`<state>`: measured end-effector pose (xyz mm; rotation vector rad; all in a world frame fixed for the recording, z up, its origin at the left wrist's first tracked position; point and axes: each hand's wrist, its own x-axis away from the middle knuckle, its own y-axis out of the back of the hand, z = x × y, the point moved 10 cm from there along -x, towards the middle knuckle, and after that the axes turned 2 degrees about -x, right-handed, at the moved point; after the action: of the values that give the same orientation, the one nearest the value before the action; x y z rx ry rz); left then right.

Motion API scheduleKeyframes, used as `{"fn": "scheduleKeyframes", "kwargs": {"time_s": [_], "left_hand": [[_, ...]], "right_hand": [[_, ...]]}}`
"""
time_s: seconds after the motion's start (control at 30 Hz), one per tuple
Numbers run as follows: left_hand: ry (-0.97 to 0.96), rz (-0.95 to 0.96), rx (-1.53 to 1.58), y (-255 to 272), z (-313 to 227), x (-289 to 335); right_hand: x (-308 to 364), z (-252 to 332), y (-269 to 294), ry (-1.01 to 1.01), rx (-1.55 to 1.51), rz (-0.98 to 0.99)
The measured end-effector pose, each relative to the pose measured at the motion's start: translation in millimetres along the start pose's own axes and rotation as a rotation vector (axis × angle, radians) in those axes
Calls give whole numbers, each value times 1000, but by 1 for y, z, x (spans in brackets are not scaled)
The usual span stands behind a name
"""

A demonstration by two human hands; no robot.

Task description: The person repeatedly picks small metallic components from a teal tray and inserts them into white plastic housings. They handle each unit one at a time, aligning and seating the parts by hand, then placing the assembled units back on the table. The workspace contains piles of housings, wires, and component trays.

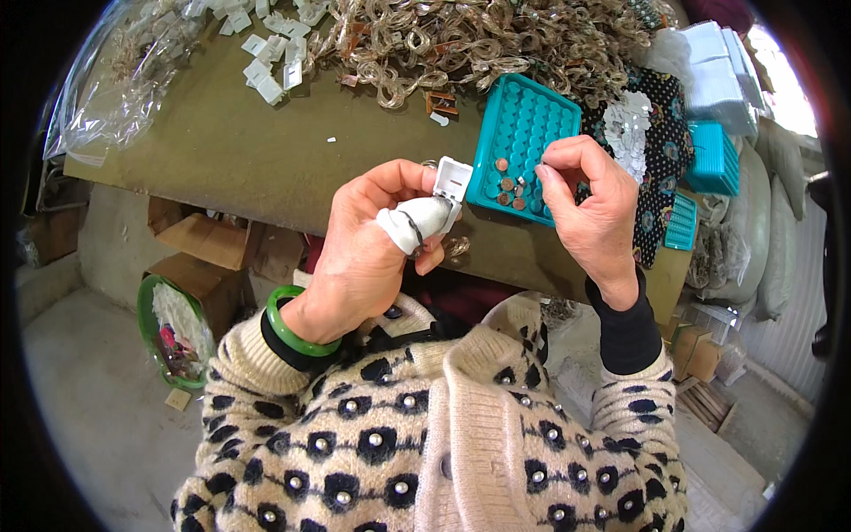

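My left hand (353, 244) grips a small white plastic case (454, 179), its hollow side facing up. A white covering (406, 223) held by a dark band wraps my left thumb, which presses against the case. Over the near right part of a teal tray (486, 146) with rows of round pockets, my right hand (592, 202) has thumb and forefinger pinched together. Whatever sits between those fingertips is too small to make out. Several coin-like discs (506, 184) lie in the tray's near end, just left of my right fingers.
Heaped clear-coated wire bundles (496, 44) cover the table's far side. White plastic cases (266, 75) lie scattered far left, beside a clear plastic bag (115, 89). Stacked teal trays (714, 155) and a patterned cloth (660, 133) are on the right. A green-rimmed basin (146, 324) stands on the floor.
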<state>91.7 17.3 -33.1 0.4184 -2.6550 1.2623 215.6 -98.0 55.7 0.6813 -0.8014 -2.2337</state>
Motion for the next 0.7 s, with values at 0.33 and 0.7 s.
{"fn": "scheduleKeyframes", "kwargs": {"time_s": [0.33,0.7], "left_hand": [[30,-3,6,-2,3,-3],[-36,-52,-41,-4,3,-3]], "right_hand": [[6,16,-13,231,143,94],[10,18,-17,294,151,202]]}}
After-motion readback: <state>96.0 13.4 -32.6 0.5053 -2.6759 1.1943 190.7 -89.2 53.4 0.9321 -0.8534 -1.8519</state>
